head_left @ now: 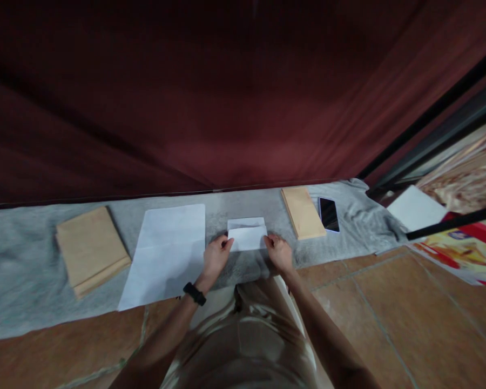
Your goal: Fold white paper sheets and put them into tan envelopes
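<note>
A folded white sheet of paper (pixel 248 239) is between my two hands, just above or on the grey cloth. My left hand (pixel 216 255), with a dark band on its wrist, pinches the sheet's left edge between thumb and fingers. Its right edge is pinched by my right hand (pixel 279 253). A narrower flap of the same white shows along the far side of the fold. Left of my left hand lies a larger white sheet (pixel 168 251), flat with faint creases. Beyond my right hand is a stack of tan envelopes (pixel 303 212).
Grey cloth (pixel 20 259) covers the long narrow surface. Larger brown envelopes (pixel 91 246) lie at the left, and a dark-screened phone (pixel 329 214) at the right. A dark red curtain (pixel 227 108) hangs behind. Black bars and a printed box (pixel 465 248) stand at the right, over floor tiles.
</note>
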Demonstrator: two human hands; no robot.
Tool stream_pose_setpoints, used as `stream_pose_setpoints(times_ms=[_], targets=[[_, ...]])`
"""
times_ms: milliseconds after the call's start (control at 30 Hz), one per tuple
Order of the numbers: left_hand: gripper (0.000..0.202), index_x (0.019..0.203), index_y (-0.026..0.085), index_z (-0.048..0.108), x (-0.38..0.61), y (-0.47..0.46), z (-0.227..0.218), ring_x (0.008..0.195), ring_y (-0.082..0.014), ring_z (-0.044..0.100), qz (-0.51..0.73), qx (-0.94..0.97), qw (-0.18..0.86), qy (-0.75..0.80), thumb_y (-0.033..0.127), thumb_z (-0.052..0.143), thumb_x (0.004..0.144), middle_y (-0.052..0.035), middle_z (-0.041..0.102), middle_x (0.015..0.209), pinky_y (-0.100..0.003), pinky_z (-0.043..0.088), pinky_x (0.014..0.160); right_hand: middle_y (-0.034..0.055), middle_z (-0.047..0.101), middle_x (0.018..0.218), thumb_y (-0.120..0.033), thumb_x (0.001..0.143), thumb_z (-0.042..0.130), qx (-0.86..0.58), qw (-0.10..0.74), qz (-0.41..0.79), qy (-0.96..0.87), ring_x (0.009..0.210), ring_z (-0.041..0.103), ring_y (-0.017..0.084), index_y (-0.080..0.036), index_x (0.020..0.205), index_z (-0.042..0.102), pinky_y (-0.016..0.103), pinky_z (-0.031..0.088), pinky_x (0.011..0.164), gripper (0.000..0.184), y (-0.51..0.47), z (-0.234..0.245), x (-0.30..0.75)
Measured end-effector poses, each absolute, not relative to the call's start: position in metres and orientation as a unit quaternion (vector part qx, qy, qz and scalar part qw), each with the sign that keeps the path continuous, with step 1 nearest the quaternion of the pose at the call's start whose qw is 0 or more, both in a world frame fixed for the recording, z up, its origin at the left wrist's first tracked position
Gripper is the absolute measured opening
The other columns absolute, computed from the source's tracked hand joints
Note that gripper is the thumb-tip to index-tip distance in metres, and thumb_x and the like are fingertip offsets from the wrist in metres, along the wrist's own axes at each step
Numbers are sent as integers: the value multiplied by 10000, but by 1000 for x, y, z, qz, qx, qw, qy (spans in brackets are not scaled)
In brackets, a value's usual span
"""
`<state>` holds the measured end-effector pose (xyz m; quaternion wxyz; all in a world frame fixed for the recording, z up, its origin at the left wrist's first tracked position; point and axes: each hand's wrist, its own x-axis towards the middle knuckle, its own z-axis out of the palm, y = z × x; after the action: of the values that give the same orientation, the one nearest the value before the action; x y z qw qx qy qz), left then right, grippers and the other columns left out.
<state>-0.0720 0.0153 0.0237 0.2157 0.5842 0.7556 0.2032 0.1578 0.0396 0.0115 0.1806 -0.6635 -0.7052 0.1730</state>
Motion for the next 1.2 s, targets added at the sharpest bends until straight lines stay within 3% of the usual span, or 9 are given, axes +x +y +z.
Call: stream_pose_setpoints(times_ms=[167, 500, 700, 1200], targets=[[271, 934, 231, 742, -71, 31, 27, 803, -198, 696, 139, 580, 202, 777, 415, 552, 995, -51, 767, 875, -265, 402, 639, 101, 780, 968, -397, 1049, 499, -708, 109, 172, -676, 878, 746, 243, -216, 1035, 735, 294, 496, 743, 298, 48, 20, 150], [359, 1098, 213, 727, -62, 41, 34, 931, -268, 734, 79, 577, 167, 796, 438, 456, 1033, -117, 780, 1009, -323, 493, 746, 125, 775, 905, -440, 1053, 483, -733, 76, 161, -657, 873, 756, 248, -203, 1037, 726, 290, 505, 731, 340, 65, 28, 141], [378, 1073, 206, 718, -63, 48, 31, 947, -259, 741, 64, 581, 145, 799, 455, 436, 1038, -113, 781, 978, -317, 513, 781, 166, 767, 931, -412, 1061, 473, -735, 64, 146, -659, 875, 757, 278, -176, 1079, 705, 350, 519, 776, 331, 70, 27, 135], [431, 1174, 187, 672, -56, 47, 35, 928, -265, 752, 41, 586, 106, 802, 440, 340, 1066, -119, 778, 967, -334, 538, 789, 129, 763, 862, -391, 1081, 413, -734, 55, 54, -675, 822, 757, 237, -153, 1086, 662, 289, 481, 721, 344, 69, 19, 126]])
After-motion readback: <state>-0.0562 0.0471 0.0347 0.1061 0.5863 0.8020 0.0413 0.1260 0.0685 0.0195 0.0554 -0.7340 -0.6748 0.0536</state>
